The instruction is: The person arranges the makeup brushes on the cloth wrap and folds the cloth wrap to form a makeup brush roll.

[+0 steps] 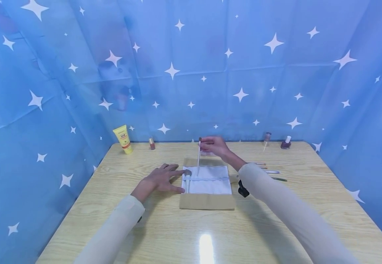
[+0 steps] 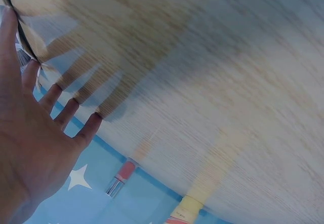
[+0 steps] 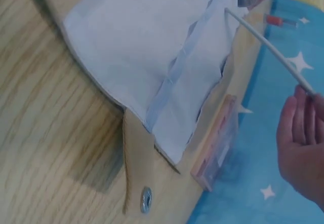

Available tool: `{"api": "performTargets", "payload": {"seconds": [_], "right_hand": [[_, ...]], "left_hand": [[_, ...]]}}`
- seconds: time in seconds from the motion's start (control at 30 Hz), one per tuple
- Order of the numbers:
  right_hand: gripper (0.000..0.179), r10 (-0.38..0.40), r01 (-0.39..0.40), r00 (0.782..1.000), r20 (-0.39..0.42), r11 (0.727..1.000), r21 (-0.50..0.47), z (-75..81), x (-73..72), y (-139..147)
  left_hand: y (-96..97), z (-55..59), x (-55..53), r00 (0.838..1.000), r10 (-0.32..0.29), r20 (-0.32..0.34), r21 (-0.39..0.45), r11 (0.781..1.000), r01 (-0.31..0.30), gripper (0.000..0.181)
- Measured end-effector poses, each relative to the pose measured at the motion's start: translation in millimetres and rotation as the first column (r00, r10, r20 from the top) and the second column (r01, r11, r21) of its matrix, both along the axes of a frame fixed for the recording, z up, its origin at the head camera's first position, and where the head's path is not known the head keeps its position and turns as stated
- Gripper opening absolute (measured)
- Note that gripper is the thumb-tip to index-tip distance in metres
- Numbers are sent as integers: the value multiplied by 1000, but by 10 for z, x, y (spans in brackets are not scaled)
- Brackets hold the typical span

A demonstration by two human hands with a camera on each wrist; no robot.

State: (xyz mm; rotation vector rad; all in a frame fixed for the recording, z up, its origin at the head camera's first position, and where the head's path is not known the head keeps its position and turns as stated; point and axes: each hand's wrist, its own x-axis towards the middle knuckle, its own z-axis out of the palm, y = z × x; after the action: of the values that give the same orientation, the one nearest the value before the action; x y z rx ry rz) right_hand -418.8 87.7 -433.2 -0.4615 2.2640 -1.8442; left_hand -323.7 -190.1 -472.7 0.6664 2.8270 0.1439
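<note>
On the table, a pouch lay unfolded. Left hand, fingers spread, holding nothing, touched its left edge; right hand pinched. Thick brush sat at pouch's left side; pinched thin stick pointed down toward lining.

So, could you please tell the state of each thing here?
Case: open, spread out
Wide brush: lying in case
White stick: held, slanted
Right grip: pinches white stick
Left grip: fingers spread
Yellow tube: standing, cap down
Red bottle: upright, capped
Dark bottle: upright, capped
Clear tube: upright
Loose sticks: lying flat
Box: open or closed unclear
</note>
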Motion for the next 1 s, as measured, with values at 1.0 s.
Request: {"api": "performTargets", "payload": {"seconds": [1.0], "right_hand": [[32, -42, 36, 994, 101, 998, 58, -355, 151, -176]], "left_hand": [[-2, -4, -13, 1000, -13, -13, -25, 1000, 13, 89]]}}
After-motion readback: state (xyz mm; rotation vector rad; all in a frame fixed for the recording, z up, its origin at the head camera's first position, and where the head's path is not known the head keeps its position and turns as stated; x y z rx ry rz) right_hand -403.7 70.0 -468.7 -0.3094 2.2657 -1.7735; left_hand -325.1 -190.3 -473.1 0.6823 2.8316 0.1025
